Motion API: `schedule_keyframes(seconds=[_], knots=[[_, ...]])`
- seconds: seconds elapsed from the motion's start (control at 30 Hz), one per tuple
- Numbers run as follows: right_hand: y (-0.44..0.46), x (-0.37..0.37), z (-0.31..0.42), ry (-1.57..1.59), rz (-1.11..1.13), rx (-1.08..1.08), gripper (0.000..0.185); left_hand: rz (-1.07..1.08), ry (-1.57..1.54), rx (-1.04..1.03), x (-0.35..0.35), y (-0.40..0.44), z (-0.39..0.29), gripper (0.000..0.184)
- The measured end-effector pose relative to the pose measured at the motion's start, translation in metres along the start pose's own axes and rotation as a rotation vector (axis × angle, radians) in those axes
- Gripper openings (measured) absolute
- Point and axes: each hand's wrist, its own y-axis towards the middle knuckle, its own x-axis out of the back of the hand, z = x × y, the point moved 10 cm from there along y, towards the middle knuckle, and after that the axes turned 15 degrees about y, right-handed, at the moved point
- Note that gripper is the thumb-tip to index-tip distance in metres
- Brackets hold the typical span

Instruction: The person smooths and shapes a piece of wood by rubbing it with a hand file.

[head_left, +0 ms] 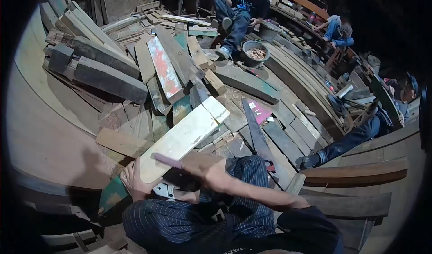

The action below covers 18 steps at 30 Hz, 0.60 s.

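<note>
A pale wooden board lies slanted in front of me, its near end close to my lap. My left hand grips the near left end of this board, fingers along its edge and thumb at the underside corner. Over the board's near part, my right hand is closed round a tool with a pinkish-brown, rounded end that points left across the pale surface. Blur hides the rest of the tool and its exact type. A handsaw rests to the right of the board.
Stacked timber fills the upper left. Beyond the board stands a bucket of wood pieces, beside a seated person. Another person sits at the upper right. A person's leg reaches in from the right. A pink sheet lies near the saw.
</note>
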Motion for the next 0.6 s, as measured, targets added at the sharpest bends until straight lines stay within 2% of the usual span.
schedule_keyframes(seconds=[0.1,0.13,0.17,0.23,0.27,0.33,0.4,0.47,0.57,0.6], knots=[[-0.002,0.013,-0.041,0.035,-0.021,-0.577,0.067,0.013,0.010,0.011,-0.001,0.002,0.000,0.111],[-0.004,0.002,-0.038,0.140,0.002,-0.635,0.067,0.006,0.000,0.013,0.000,0.003,0.000,0.111],[0.002,-0.012,-0.006,0.119,0.017,-0.261,0.066,0.006,-0.009,0.009,0.000,0.003,0.001,0.110],[-0.001,-0.014,0.019,0.140,0.080,-0.020,0.069,-0.027,-0.028,0.006,0.001,0.001,0.001,0.110],[0.007,-0.010,-0.019,0.096,0.201,-0.459,0.072,-0.019,-0.024,0.006,0.001,0.002,0.001,0.110],[0.006,0.016,-0.032,0.235,0.016,-1.008,0.056,0.000,-0.021,0.007,0.001,0.002,0.000,0.111],[-0.015,-0.043,-0.004,0.118,0.092,-0.153,0.054,-0.014,-0.008,0.013,-0.001,0.003,0.002,0.111],[-0.005,-0.037,-0.008,0.326,0.220,-0.392,0.059,-0.022,-0.029,0.002,0.000,0.000,0.001,0.112],[0.003,0.007,-0.039,0.231,0.099,-0.968,0.068,0.013,-0.005,0.022,-0.008,-0.002,0.003,0.114],[0.003,-0.009,-0.023,0.209,0.137,-0.631,0.065,0.003,-0.001,0.017,-0.007,0.000,0.004,0.114]])
